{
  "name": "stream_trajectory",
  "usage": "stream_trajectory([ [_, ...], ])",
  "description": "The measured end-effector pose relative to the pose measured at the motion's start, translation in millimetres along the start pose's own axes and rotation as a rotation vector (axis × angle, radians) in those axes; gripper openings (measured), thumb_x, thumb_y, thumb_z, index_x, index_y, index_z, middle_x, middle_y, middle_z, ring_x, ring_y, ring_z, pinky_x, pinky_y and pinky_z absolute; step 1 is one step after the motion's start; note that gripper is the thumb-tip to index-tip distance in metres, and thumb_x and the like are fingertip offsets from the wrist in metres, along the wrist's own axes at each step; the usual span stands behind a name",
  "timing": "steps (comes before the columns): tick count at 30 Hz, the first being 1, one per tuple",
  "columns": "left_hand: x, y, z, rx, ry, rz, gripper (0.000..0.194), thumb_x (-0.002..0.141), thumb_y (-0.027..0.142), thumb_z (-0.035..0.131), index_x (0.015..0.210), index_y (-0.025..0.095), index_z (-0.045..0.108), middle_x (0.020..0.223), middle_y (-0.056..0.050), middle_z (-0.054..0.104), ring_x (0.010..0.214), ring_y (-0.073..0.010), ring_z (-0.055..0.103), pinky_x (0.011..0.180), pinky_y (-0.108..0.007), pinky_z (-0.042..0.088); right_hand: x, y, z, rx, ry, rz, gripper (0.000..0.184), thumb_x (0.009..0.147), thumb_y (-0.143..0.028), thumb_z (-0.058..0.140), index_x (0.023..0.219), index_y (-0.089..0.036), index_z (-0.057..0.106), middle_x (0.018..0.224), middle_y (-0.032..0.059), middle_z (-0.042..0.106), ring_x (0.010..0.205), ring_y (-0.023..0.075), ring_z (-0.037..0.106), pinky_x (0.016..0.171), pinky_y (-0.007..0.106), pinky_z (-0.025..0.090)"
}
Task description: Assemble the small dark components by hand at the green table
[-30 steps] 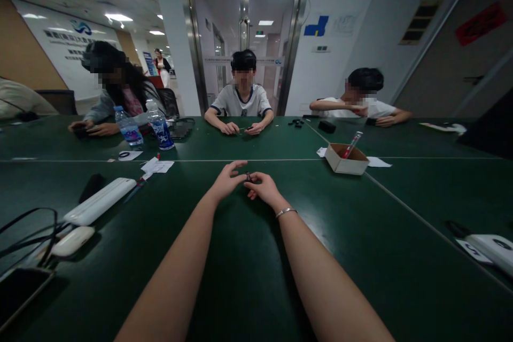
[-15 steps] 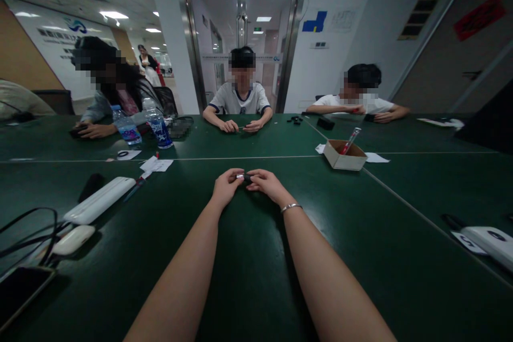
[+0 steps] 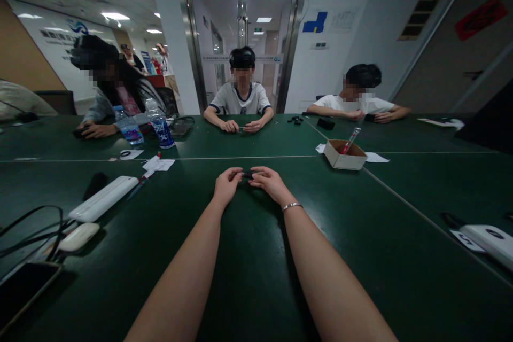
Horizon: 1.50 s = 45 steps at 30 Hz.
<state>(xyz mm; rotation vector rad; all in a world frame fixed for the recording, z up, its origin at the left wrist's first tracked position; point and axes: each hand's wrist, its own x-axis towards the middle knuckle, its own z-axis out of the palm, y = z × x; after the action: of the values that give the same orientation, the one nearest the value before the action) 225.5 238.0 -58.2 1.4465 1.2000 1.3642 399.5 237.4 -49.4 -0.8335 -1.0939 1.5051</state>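
Note:
Between my two hands is a small dark object [image 3: 248, 175], held level just above the green table [image 3: 248, 256]. It looks short and narrow, and its kind is too small to tell. My left hand [image 3: 227, 184] pinches its left end between thumb and fingers. From the other side, my right hand [image 3: 270, 183] grips the right end, the fingers curled round and hiding part of it. A silvery bracelet [image 3: 292, 206] circles my right wrist.
An open box [image 3: 345, 161] holding a red-and-clear tube stands ahead to the right. Two bottles [image 3: 161, 127] and papers [image 3: 158, 164] are ahead to the left. White devices [image 3: 105, 199], cables and a phone [image 3: 28, 296] lie at left. Three people sit across the table.
My left hand has gone from spread fingers to a pinch on the object's left end. A bright silvery part seen half a second ago looks darker now. People in the far background have moved.

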Motion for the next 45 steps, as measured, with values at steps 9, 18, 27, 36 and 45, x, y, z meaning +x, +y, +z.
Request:
stream_trajectory([
  [9,-1.8,0.6,0.9,-0.034,0.021,0.028,0.016,0.077,0.026,0.066,0.088,0.015,0.066,0.083,-0.006,0.068,0.075,-0.0162,0.063,0.073,-0.030,0.052,0.3,1.1,-2.0,0.005,-0.011,-0.011,0.021,0.079,-0.004,0.070,0.096,-0.015,0.068,0.086,0.0054,0.068,0.075,0.0179,0.071,0.071,0.023,0.061],
  [18,-0.7,-0.4,1.0,-0.021,0.016,0.006,0.023,0.075,0.036,0.065,0.086,0.015,0.065,0.076,-0.005,0.066,0.070,-0.0162,0.061,0.067,-0.028,0.049,0.2,1.2,-3.2,0.005,-0.027,-0.010,0.022,0.078,-0.004,0.070,0.097,-0.016,0.068,0.089,0.0053,0.065,0.079,0.0191,0.071,0.078,0.029,0.061],
  [27,-1.9,-0.2,1.1,0.010,0.005,-0.008,0.028,0.078,0.043,0.062,0.084,0.016,0.066,0.069,-0.002,0.063,0.062,-0.0137,0.057,0.058,-0.024,0.045,-0.6,-0.2,-3.1,-0.002,-0.053,-0.008,0.023,0.077,-0.006,0.073,0.097,-0.016,0.068,0.087,0.0041,0.064,0.079,0.0188,0.070,0.079,0.030,0.061],
  [36,-4.0,4.7,0.1,0.123,0.032,-0.055,0.031,0.081,0.046,0.061,0.078,0.016,0.067,0.065,-0.003,0.064,0.059,-0.0138,0.058,0.056,-0.024,0.042,-2.1,-1.9,-1.9,-0.013,-0.059,-0.010,0.024,0.075,-0.006,0.074,0.096,-0.017,0.069,0.091,0.0045,0.063,0.082,0.0188,0.070,0.079,0.029,0.061],
  [45,-3.3,4.2,0.9,0.159,0.054,-0.067,0.036,0.083,0.050,0.059,0.072,0.016,0.066,0.061,-0.003,0.063,0.055,-0.0135,0.057,0.055,-0.024,0.042,-2.5,-1.7,-3.2,0.004,-0.096,-0.022,0.026,0.073,-0.009,0.076,0.097,-0.016,0.069,0.092,0.0043,0.064,0.084,0.0190,0.070,0.078,0.026,0.060],
])
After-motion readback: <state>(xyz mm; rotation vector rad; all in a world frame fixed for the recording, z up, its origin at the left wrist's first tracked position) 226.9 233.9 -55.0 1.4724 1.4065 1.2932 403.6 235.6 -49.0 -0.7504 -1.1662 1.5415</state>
